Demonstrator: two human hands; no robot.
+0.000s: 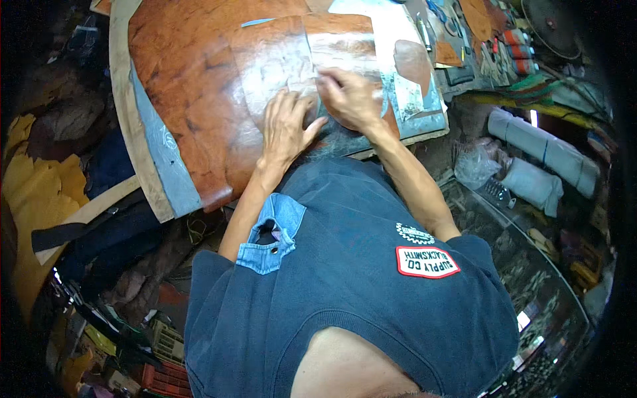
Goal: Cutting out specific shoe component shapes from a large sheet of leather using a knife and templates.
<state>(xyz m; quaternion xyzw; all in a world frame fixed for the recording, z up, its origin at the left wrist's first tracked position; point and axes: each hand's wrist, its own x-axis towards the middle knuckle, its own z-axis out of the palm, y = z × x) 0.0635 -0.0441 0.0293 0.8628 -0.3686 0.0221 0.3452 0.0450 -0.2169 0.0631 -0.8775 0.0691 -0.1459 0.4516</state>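
A large sheet of glossy brown leather (179, 86) covers much of the worktable, with dark mottling across it. On top of it lie smaller cut leather pieces (342, 46), shiny under the light. My left hand (285, 123) rests palm down on the leather, its fingers stretched forward and its thumb out toward the right. Just to its right, my right hand (348, 98) is closed over the edge of a leather piece. Its curled fingers hide whatever they may hold.
Tools, including blue-handled scissors (438, 10), lie at the far right beside several orange-banded bottles (517, 52). A rounded brown leather scrap (413, 61) sits on the table's right side. White wrapped rolls (544, 146) stand lower right. Yellow hides (46, 179) hang at left.
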